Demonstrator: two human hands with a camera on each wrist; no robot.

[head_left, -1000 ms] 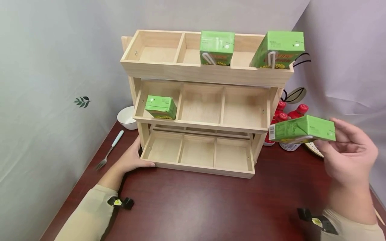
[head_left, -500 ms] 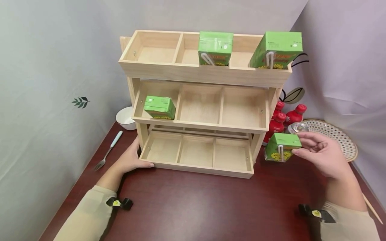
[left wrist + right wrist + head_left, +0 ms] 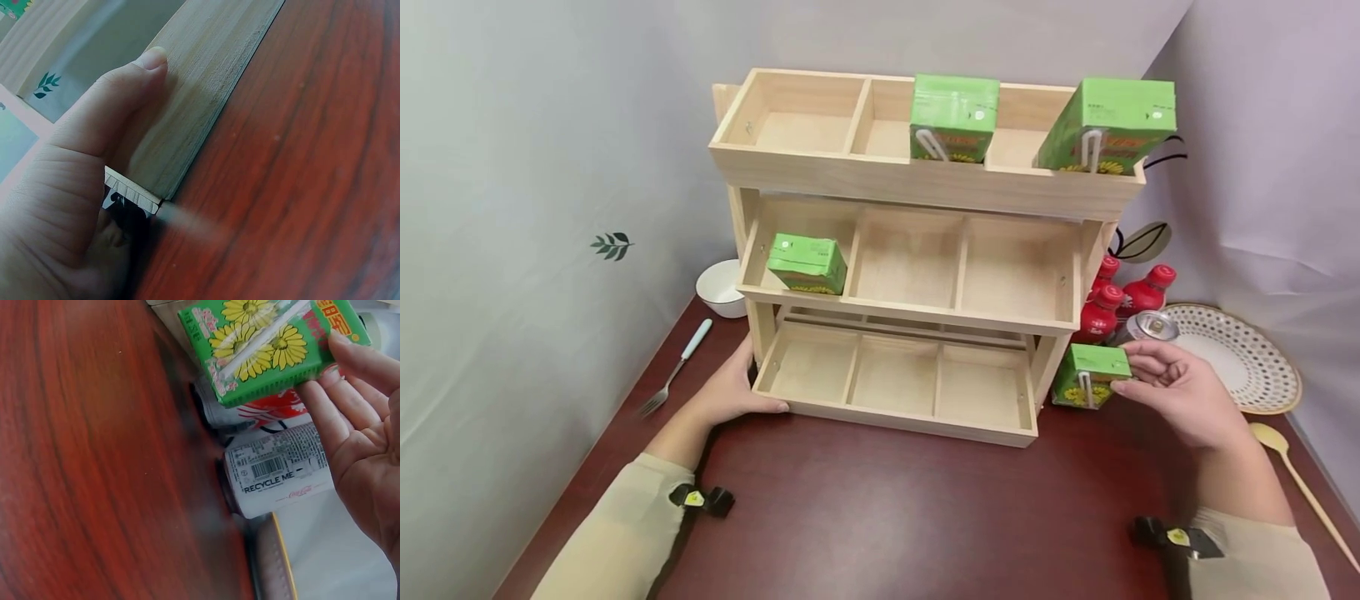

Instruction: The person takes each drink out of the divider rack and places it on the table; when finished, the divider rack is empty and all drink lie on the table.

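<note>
My right hand (image 3: pixel 1183 392) pinches a green drink carton (image 3: pixel 1097 360) by its side, thumb in front, beside the lower right of a three-tier wooden rack (image 3: pixel 880 179). Yellow flowers and a white straw show on this carton (image 3: pixel 284 350) in the right wrist view. Whether its base touches the table cannot be told. My left hand (image 3: pixel 730 393) grips the rack's bottom left corner, thumb along the front board (image 3: pixel 200 81); its other fingers are hidden. Two green cartons, one in the middle (image 3: pixel 955 104) and one at the right (image 3: pixel 1120 108), stand on the top tier; another carton (image 3: pixel 808 258) sits middle left.
Red-capped bottles (image 3: pixel 1101 317) and a silver-topped can (image 3: pixel 1153 325) stand right of the rack. Behind my right hand lies a dotted-rim plate (image 3: pixel 1273 367), with a wooden spoon (image 3: pixel 1300 483) nearer. At left are a white bowl (image 3: pixel 721 287) and a fork (image 3: pixel 677 367).
My right hand has brought the carton down and left, from raised and tilted to upright beside the rack's lower right. The left hand keeps its hold on the rack.
</note>
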